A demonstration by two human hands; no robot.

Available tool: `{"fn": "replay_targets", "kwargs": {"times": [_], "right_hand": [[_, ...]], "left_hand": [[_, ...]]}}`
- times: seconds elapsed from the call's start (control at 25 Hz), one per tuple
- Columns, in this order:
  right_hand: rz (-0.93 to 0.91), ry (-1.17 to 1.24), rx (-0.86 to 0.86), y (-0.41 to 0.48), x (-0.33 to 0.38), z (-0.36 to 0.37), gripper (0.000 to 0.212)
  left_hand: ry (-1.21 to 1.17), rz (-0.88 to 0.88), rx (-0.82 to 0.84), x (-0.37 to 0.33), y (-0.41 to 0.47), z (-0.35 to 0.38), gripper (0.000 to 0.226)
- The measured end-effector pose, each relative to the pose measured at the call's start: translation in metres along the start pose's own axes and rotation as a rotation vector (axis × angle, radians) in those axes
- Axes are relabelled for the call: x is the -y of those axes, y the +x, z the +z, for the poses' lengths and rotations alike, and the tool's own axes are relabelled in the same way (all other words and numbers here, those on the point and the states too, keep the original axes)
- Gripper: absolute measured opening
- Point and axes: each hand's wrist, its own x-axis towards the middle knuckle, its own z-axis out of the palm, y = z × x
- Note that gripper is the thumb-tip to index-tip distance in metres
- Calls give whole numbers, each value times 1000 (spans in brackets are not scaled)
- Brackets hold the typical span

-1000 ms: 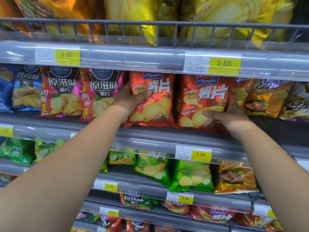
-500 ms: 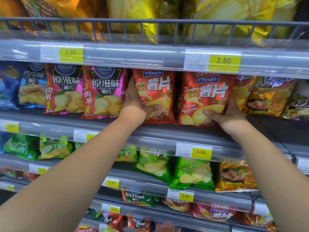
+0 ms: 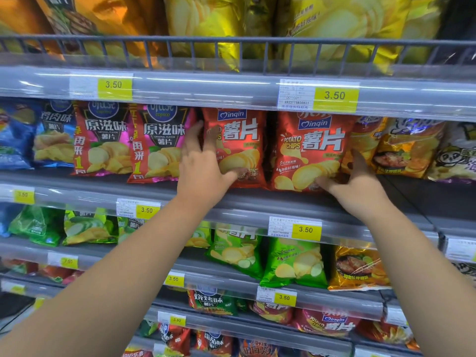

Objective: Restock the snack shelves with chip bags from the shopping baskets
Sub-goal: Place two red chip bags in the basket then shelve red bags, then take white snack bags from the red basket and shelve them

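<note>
Now the left hand (image 3: 203, 173) loosens flat against its red chip bag (image 3: 244, 143) while the right hand (image 3: 360, 188) still pinches the other red bag (image 3: 309, 153), so both look placed.

yellow bags (image 3: 206, 21) cut at top; price tag (image 3: 23, 195) blurred

Grey metal shelving (image 3: 257, 206) is filling the whole view, its tiers running across and stepping down toward the bottom. A dark wire rail (image 3: 231, 42) is guarding the front of the top tier. Clear plastic strips (image 3: 206, 85) along the shelf edges are catching streaks of overhead light and carrying yellow price labels (image 3: 334, 96) reading 3.50. What looks like dark floor (image 3: 13, 309) is showing at lower left.
</note>
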Motion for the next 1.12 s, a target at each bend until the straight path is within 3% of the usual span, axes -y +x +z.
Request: {"fn": "replay_targets", "kwargs": {"times": [0.2,0.56,0.88,1.12], "right_hand": [[-104,-351,-57,-38,10,1,78],[-59,-559,-209,-108,23,-18,70],[171,-752,-351,-208,39,-12,66],[460,-761,-547,-315,21,-20,71]], "left_hand": [[111,231,12,-15,-35,6,57],[-42,518,234,-56,-40,-5,64],[-199,779,366,-55,-84,-4,66],[-361,1014,541,-104,-153,-5,69]]}}
